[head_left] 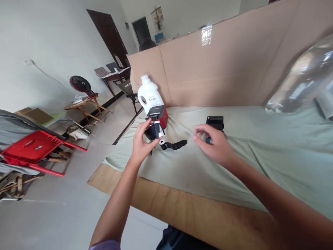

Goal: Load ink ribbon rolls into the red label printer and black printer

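My left hand (pixel 142 140) is closed around a small paper roll (pixel 156 130) with a black outer side and a white end, held between thumb and fingers. Just behind it stands a red and black box-shaped device (pixel 163 117), apparently a small printer. On the cloth below lies another roll (pixel 162 142), with a crumpled black strip (pixel 178 144) stretching to the right. My right hand (pixel 212 140) hovers over the cloth, fingers curled into a pinch and slightly blurred. A faint pale streak runs leftward from its fingertips; what it is, I cannot make out. Behind that hand sits a black device (pixel 215 122), partly covered.
A white jug (pixel 151 92) stands behind the red device. The pale green cloth (pixel 187 173) covers a wooden table (pixel 166 194). A cardboard panel (pixel 208 76) rises along the back, with a clear plastic-wrapped object (pixel 299 80) at right. A red chair (pixel 36 147) is on the left.
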Action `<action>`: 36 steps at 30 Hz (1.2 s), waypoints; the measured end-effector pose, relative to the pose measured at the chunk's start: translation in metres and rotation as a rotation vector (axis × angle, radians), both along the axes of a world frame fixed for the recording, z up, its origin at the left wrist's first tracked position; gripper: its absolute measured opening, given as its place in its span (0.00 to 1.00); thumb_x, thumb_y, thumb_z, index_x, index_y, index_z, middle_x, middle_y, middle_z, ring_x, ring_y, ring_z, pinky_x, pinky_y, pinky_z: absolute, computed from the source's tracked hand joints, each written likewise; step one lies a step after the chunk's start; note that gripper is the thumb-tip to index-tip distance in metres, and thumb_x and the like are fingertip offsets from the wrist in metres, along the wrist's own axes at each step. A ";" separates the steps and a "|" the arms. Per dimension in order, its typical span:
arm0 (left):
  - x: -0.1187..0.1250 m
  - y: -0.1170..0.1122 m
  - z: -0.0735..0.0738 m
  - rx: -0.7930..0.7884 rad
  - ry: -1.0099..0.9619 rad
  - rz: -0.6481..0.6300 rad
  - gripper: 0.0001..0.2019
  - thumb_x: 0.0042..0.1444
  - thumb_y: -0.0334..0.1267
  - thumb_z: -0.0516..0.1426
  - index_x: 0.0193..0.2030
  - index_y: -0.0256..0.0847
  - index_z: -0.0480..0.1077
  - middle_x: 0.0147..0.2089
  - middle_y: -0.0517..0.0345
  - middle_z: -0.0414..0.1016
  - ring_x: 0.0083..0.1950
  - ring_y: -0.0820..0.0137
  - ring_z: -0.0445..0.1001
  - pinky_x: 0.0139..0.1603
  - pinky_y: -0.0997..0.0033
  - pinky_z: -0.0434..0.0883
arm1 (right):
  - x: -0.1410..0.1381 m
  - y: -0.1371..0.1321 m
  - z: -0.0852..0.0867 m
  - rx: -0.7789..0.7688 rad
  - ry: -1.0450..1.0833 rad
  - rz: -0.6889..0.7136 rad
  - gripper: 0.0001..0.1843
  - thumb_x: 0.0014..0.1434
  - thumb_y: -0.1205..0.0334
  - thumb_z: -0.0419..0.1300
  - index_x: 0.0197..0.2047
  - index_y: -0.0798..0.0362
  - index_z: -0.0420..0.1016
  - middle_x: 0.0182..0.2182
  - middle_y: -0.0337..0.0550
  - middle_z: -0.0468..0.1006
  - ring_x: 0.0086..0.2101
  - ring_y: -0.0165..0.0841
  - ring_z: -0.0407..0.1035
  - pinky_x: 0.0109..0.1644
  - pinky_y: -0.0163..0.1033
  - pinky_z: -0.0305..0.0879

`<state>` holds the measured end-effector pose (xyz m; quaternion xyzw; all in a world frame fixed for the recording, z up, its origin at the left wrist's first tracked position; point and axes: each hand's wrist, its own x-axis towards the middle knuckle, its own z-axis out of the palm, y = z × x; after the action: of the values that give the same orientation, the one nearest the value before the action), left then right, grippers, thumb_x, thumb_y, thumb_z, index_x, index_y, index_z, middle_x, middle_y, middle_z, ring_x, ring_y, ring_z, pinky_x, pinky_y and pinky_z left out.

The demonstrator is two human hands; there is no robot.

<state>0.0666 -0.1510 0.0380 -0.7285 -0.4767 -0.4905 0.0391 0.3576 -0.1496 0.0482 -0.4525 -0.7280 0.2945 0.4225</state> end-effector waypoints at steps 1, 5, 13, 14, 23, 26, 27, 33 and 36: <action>0.011 -0.002 -0.001 0.037 -0.023 -0.042 0.34 0.55 0.43 0.66 0.68 0.51 0.61 0.60 0.51 0.70 0.59 0.59 0.72 0.60 0.57 0.72 | -0.011 0.006 0.008 -0.107 0.096 0.129 0.19 0.60 0.49 0.58 0.50 0.49 0.75 0.44 0.49 0.78 0.45 0.43 0.71 0.50 0.48 0.65; 0.036 0.008 -0.010 0.131 -0.063 -0.145 0.32 0.55 0.42 0.66 0.66 0.49 0.64 0.59 0.48 0.73 0.60 0.57 0.72 0.60 0.53 0.72 | -0.046 0.035 0.017 -0.385 0.348 0.458 0.16 0.59 0.47 0.61 0.40 0.51 0.78 0.34 0.43 0.78 0.37 0.35 0.71 0.39 0.39 0.62; 0.038 0.019 -0.040 0.065 -0.189 -0.138 0.36 0.52 0.47 0.68 0.67 0.49 0.64 0.59 0.47 0.72 0.61 0.56 0.70 0.62 0.52 0.68 | -0.066 0.062 -0.002 -0.478 0.456 0.495 0.15 0.53 0.52 0.66 0.39 0.54 0.80 0.30 0.38 0.76 0.29 0.28 0.65 0.34 0.36 0.57; 0.037 0.017 -0.044 0.035 -0.206 -0.151 0.37 0.52 0.49 0.68 0.68 0.49 0.63 0.60 0.47 0.71 0.61 0.55 0.69 0.62 0.52 0.67 | -0.067 0.062 -0.004 -0.476 0.464 0.489 0.15 0.52 0.52 0.67 0.38 0.54 0.79 0.30 0.38 0.76 0.30 0.29 0.66 0.34 0.37 0.58; 0.029 0.008 -0.048 -0.196 -0.385 -0.043 0.20 0.64 0.44 0.58 0.62 0.47 0.70 0.42 0.55 0.72 0.46 0.66 0.71 0.53 0.64 0.68 | -0.079 0.058 -0.012 -0.597 0.421 0.454 0.13 0.50 0.56 0.69 0.36 0.54 0.77 0.31 0.40 0.78 0.34 0.32 0.71 0.39 0.38 0.66; 0.023 0.010 -0.049 -0.238 -0.430 -0.044 0.18 0.65 0.44 0.58 0.60 0.45 0.72 0.42 0.55 0.73 0.46 0.66 0.72 0.53 0.65 0.68 | -0.079 0.058 -0.016 -0.597 0.411 0.439 0.13 0.50 0.56 0.68 0.36 0.54 0.77 0.31 0.40 0.78 0.34 0.32 0.71 0.38 0.38 0.66; 0.022 0.010 -0.050 -0.242 -0.439 -0.033 0.18 0.65 0.44 0.58 0.59 0.45 0.72 0.42 0.55 0.74 0.46 0.66 0.73 0.53 0.65 0.68 | -0.080 0.058 -0.018 -0.589 0.411 0.437 0.13 0.51 0.56 0.68 0.36 0.54 0.77 0.32 0.41 0.78 0.34 0.32 0.71 0.38 0.38 0.66; 0.027 0.010 -0.053 -0.174 -0.344 0.132 0.13 0.64 0.43 0.58 0.54 0.46 0.75 0.42 0.56 0.75 0.46 0.66 0.73 0.55 0.63 0.66 | -0.087 0.054 -0.024 -0.588 0.428 0.472 0.13 0.52 0.54 0.67 0.37 0.54 0.77 0.32 0.40 0.78 0.33 0.32 0.70 0.37 0.36 0.64; 0.031 0.010 -0.054 -0.138 -0.322 0.165 0.13 0.65 0.42 0.57 0.54 0.46 0.74 0.43 0.56 0.75 0.47 0.65 0.72 0.55 0.62 0.65 | -0.091 0.050 -0.025 -0.593 0.449 0.473 0.12 0.52 0.56 0.67 0.37 0.54 0.76 0.33 0.41 0.79 0.35 0.33 0.71 0.39 0.37 0.64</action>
<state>0.0979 -0.1414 -0.0161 -0.5999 -0.5676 -0.5618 -0.0476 0.2667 -0.0997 0.0232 -0.2999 -0.5856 0.6702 0.3434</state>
